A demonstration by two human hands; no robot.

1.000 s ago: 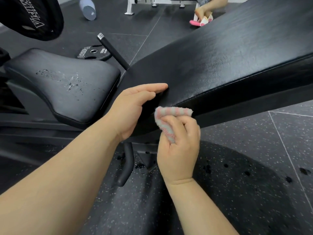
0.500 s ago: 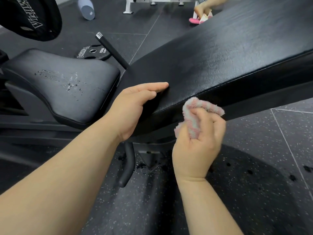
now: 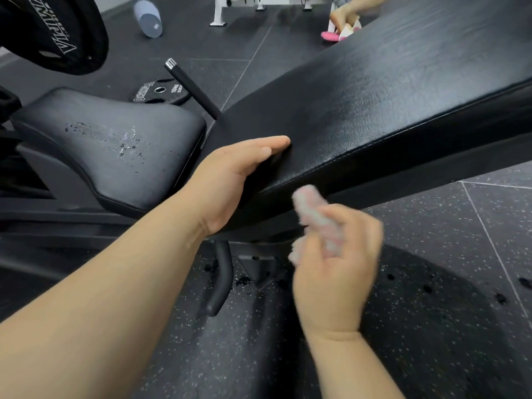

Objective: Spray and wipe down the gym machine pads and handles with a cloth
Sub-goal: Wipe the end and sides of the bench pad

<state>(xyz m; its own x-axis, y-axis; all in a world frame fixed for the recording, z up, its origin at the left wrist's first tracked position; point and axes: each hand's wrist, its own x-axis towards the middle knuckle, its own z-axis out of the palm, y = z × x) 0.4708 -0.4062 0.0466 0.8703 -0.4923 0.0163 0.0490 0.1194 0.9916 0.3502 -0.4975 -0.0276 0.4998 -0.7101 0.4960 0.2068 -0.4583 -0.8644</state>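
A long black back pad (image 3: 374, 105) slopes up to the right. My left hand (image 3: 233, 180) rests over its lower end, fingers straight on top, thumb under the edge. My right hand (image 3: 336, 266) grips a pink and grey striped cloth (image 3: 313, 217), bunched and blurred, against the pad's near side edge. To the left sits the black seat pad (image 3: 115, 145) with wet droplets on its top. A black handle bar (image 3: 193, 87) sticks up behind the gap between the pads.
A large weight plate (image 3: 57, 33) hangs at top left and a small one (image 3: 158, 93) lies on the floor. A grey bottle (image 3: 148, 17) lies further back. Another person's hand (image 3: 342, 15) holds a pink thing at top. A curved black lever (image 3: 223, 280) hangs below the pad.
My right hand swept the cloth right along the pad's side edge, then back left and a little lower. My left hand stayed on the pad's end.
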